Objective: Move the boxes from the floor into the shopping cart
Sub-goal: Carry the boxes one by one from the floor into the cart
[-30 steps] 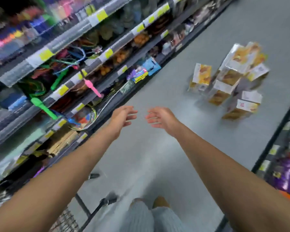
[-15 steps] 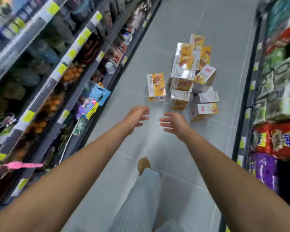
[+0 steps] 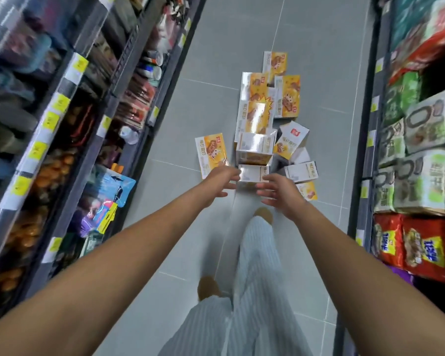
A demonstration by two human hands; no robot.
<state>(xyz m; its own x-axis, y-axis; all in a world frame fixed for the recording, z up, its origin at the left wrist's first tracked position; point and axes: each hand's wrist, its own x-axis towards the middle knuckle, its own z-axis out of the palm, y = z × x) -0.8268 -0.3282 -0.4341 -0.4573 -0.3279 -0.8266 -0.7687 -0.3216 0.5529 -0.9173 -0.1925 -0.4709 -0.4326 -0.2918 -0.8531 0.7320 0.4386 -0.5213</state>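
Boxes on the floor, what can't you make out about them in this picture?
Head view:
Nearest box: its sides are hidden behind the left hand and right hand; contact unclear.
Pile of boxes: overlap hides the count; print too small.
Shopping cart: outside the frame.

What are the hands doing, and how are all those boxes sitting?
Left hand, open, holding nothing.
Right hand, open, holding nothing.
Nearest box, between both hands, not gripped.
Box pile, stacked crookedly on the floor.
Lone box, standing, apart from the pile.
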